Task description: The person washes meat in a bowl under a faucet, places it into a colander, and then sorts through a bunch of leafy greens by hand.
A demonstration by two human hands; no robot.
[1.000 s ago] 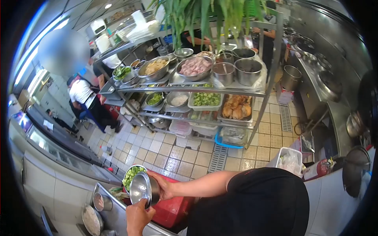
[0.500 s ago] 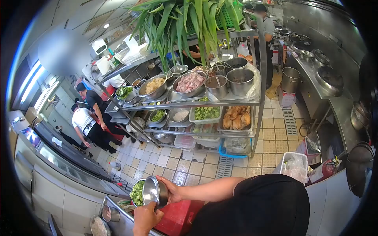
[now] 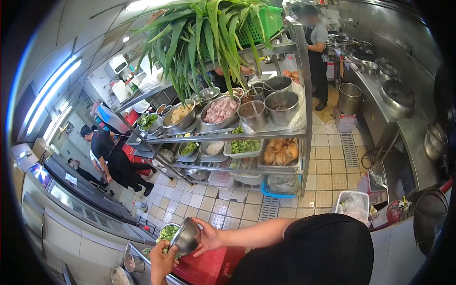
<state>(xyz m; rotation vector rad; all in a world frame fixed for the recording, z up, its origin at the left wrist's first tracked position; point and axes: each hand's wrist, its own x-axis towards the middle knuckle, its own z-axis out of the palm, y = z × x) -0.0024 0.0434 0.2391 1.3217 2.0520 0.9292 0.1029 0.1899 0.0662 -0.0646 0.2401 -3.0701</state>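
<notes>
A small steel bowl (image 3: pixel 188 236) is tipped on its side, its rounded outside towards me and its mouth facing left. Close beside that mouth sits a container of chopped green vegetable (image 3: pixel 168 232), partly covered by the bowl. My left hand (image 3: pixel 164 259) grips the bowl's lower left rim, with the fingers curled over it. My right hand (image 3: pixel 209 237) holds the bowl from its right side, thumb near the top and fingers lower down. Below the hands is a red surface (image 3: pixel 204 266), partly hidden by them.
A steel rack (image 3: pixel 218 135) ahead carries bowls of raw meat (image 3: pixel 221 109), pots and cooked poultry (image 3: pixel 280 152); long green leaves (image 3: pixel 209 38) hang over it. Two steel containers stand lower left. A white bin (image 3: pixel 352 204) is at right. People work at left and back.
The steel bowl has turned from showing its inside to showing its outside, tilting towards the greens. My left hand has shifted left and down. A person at the left has moved.
</notes>
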